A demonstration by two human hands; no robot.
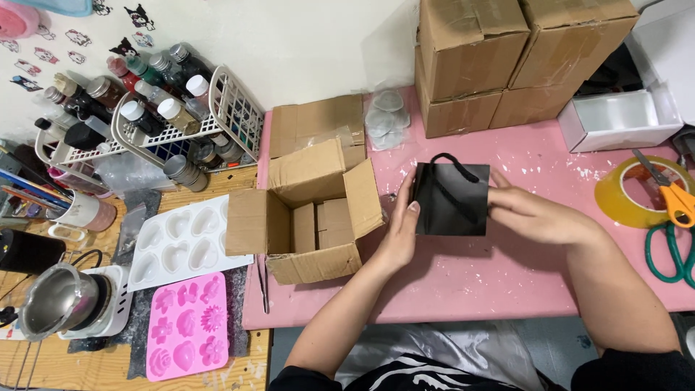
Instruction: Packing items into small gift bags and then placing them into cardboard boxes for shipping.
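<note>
Head view: a small black paper bag (452,200), flat and square with a black cord handle looped over its top, sits above the middle of the pink bench (463,282). The left hand (400,228) and right hand (532,213) clamp its side edges. An open carton (311,217) stands at the bench's left edge.

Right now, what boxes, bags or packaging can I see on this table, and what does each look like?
Black bag: small, square, cord handle, held between left hand and right hand.
Open box: brown cardboard, flaps up, left of the hands on the pink table.
Stacked boxes: brown cardboard, taped shut, at the back.
White box: open, shallow, back right.
Tape roll: yellowish, right edge.
</note>
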